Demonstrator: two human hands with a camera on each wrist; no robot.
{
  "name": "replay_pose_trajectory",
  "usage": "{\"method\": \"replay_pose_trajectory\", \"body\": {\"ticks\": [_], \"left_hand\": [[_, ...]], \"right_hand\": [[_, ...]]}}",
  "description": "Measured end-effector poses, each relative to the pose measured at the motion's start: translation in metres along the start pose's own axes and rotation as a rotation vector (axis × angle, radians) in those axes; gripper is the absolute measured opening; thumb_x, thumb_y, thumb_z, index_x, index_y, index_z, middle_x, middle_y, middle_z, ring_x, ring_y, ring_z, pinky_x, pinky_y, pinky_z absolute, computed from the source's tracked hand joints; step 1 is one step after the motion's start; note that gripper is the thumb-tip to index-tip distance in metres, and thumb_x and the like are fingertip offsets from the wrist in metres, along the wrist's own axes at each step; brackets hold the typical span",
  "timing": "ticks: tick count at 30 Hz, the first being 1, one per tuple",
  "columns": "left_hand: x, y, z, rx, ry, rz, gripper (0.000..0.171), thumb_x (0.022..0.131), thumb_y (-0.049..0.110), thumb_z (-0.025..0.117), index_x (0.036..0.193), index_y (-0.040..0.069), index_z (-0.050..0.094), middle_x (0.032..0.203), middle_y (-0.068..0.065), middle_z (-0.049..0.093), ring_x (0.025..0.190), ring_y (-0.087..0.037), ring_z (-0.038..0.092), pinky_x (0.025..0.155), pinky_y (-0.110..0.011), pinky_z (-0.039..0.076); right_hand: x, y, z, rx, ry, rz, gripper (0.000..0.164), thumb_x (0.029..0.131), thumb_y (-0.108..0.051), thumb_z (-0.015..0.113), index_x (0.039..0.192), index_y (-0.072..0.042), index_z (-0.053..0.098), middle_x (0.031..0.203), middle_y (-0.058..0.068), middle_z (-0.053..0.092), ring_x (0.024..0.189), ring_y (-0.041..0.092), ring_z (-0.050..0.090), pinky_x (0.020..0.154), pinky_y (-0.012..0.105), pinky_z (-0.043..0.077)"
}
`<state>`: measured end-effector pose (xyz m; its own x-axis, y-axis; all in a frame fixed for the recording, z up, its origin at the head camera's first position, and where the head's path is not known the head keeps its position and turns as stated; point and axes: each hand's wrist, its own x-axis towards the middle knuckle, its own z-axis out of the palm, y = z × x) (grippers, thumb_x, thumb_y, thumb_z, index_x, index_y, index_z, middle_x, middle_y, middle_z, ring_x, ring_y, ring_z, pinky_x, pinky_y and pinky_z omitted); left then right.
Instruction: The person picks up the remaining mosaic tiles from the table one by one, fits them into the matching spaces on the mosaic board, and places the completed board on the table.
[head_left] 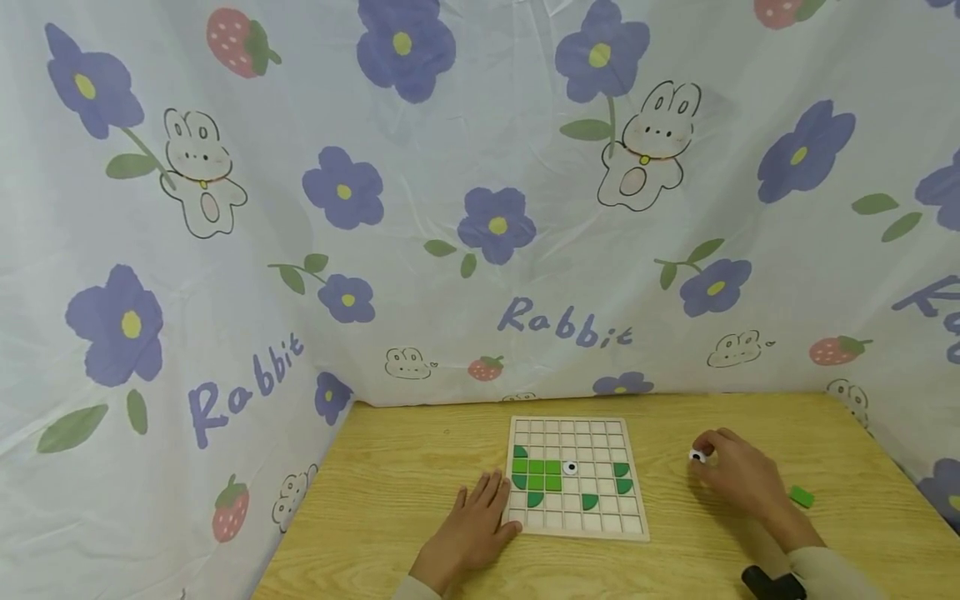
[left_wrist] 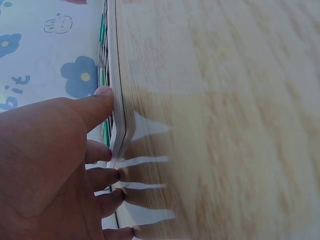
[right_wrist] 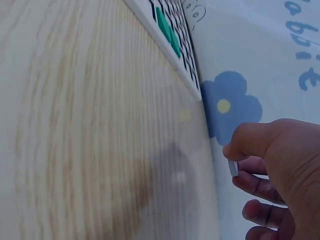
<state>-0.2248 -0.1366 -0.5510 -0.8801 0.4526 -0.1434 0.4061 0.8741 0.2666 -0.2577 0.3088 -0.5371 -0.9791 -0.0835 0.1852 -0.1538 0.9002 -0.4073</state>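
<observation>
My right hand (head_left: 738, 475) pinches a small white tile with a black eye mark (head_left: 697, 457) between thumb and fingertips, above the table right of the board. The tile's thin edge (right_wrist: 233, 168) shows in the right wrist view. A square wooden grid board (head_left: 566, 530) lies on the table. It bears several bright green square tiles (head_left: 536, 475), several dark green quarter-round tiles (head_left: 590, 502) and one round eye tile (head_left: 571, 468). My left hand (head_left: 471, 521) rests at the board's left edge, fingers spread and extended, its thumb against the near left corner.
A loose green tile (head_left: 802, 497) lies on the wooden table (head_left: 397, 467), right of my right hand. Near my right sleeve is a black object (head_left: 772, 583), partly cut off by the frame. A white curtain (head_left: 450, 333) printed with flowers and rabbits hangs behind and at the sides.
</observation>
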Motion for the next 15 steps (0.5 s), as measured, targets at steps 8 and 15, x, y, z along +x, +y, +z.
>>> {"method": "replay_pose_trajectory", "body": {"ticks": [8,15], "left_hand": [[0.001,0.0,0.001,-0.007,0.005,0.001,0.075,0.112,0.051,0.051,0.17,0.008,0.029,0.178,-0.015,0.022,0.165,-0.039,0.022,0.127,-0.069,0.026],[0.002,0.0,0.002,-0.003,0.004,-0.006,0.076,0.111,0.052,0.051,0.17,0.009,0.029,0.178,-0.014,0.022,0.165,-0.037,0.022,0.127,-0.068,0.026]], "right_hand": [[0.008,-0.025,0.011,0.003,0.052,-0.086,0.024,0.094,-0.026,0.082,0.111,-0.012,0.074,0.103,0.004,0.068,0.072,0.011,0.059,0.057,0.034,0.047],[0.012,-0.047,0.019,0.017,0.052,-0.134,0.018,0.094,-0.025,0.083,0.109,-0.016,0.075,0.1,0.0,0.065,0.07,0.007,0.054,0.057,0.031,0.044]]}}
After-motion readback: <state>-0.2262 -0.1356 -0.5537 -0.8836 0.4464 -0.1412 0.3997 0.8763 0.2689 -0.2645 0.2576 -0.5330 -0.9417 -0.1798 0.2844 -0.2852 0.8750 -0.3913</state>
